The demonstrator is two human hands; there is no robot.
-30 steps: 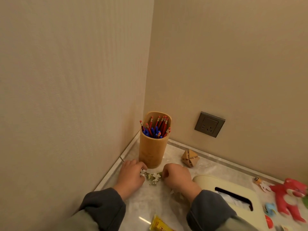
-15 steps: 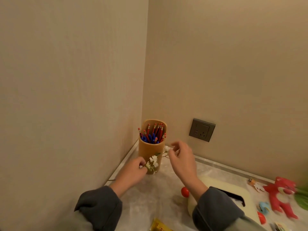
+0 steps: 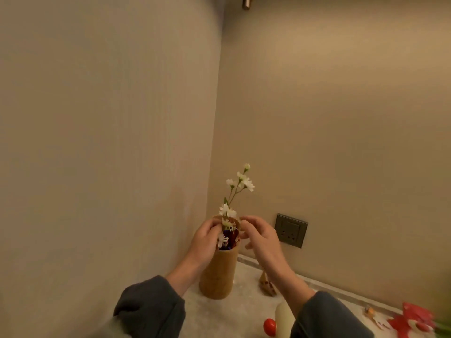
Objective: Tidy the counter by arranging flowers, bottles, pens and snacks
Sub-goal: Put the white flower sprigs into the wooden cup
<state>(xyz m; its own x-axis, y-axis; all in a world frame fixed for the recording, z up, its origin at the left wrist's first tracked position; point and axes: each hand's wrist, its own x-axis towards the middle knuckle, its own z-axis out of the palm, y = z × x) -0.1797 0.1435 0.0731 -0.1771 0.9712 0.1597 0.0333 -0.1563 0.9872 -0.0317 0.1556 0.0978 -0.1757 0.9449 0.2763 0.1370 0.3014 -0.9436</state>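
Two plain beige walls (image 3: 97, 142) meet in a corner, and one pale stone counter (image 3: 244, 313) runs along the bottom. Two dark grey sleeves (image 3: 151, 306) reach in from below, one for each arm.

One tall round wooden pen holder (image 3: 218, 276) stands upright on the counter, right in the corner. Both hands are up at its top. The left hand (image 3: 203, 242) has its fingers curled round the low part of one flower sprig (image 3: 240, 185) - the stem goes down into the holder's mouth, and the small white blooms stick up above the rim. The right hand (image 3: 262, 240) has curled fingers too, with the tips at the far side of the rim, but I cannot tell if it is pinching anything.

One dark grey wall socket (image 3: 290, 230) sits on the right wall, just behind the right hand. One red plush toy (image 3: 412, 319) lies at the far right of the counter, blurry. One cream box (image 3: 283, 320) peeks out beside the right sleeve. One small wooden puzzle toy (image 3: 268, 286) sits near the wall, partly behind the right wrist. One red ball (image 3: 269, 326) is just beside the cream box. One tiny figure (image 3: 375, 317) lies next to the plush toy.

Inside the holder are red and blue pens (image 3: 230, 236) - too hidden to count.
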